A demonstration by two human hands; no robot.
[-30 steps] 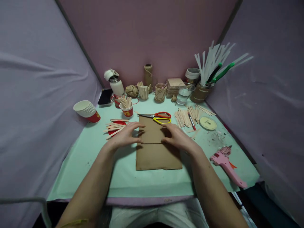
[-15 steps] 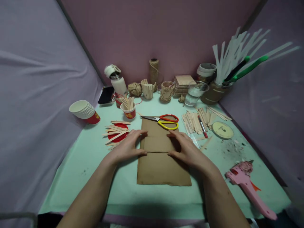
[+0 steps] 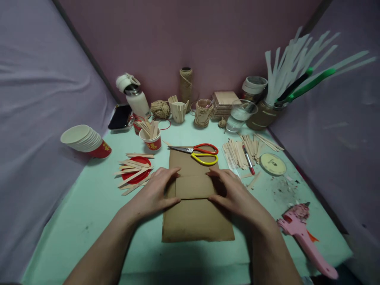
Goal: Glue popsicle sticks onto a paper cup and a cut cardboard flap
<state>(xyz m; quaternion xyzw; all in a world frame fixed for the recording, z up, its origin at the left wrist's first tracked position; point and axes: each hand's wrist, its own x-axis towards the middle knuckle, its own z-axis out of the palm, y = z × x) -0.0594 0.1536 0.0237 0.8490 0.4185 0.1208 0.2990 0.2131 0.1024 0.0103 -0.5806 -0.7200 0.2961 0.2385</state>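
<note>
A small rectangular piece of cardboard (image 3: 192, 187) lies flat on a larger brown cardboard sheet (image 3: 197, 221). My left hand (image 3: 157, 189) holds its left end, thumb at the near corner and fingers at the far one. At the right end, my right hand (image 3: 231, 190) grips it the same way. Just beyond the fingers, scissors (image 3: 196, 152) with one red and one yellow handle rest across the far end of the sheet, blades pointing left.
Left are stacked paper cups (image 3: 86, 140), a red dish (image 3: 137, 159) under wooden sticks, and a stick-filled cup (image 3: 151, 141). Right are more sticks (image 3: 236, 152), a marker (image 3: 248, 160), a yellowish disc (image 3: 273, 164) and a pink glue gun (image 3: 305, 239). A water cup (image 3: 237, 118) stands behind.
The view has shifted slightly. Both hands and the small cardboard piece have come a little nearer to me over the sheet. The grip looks the same.
</note>
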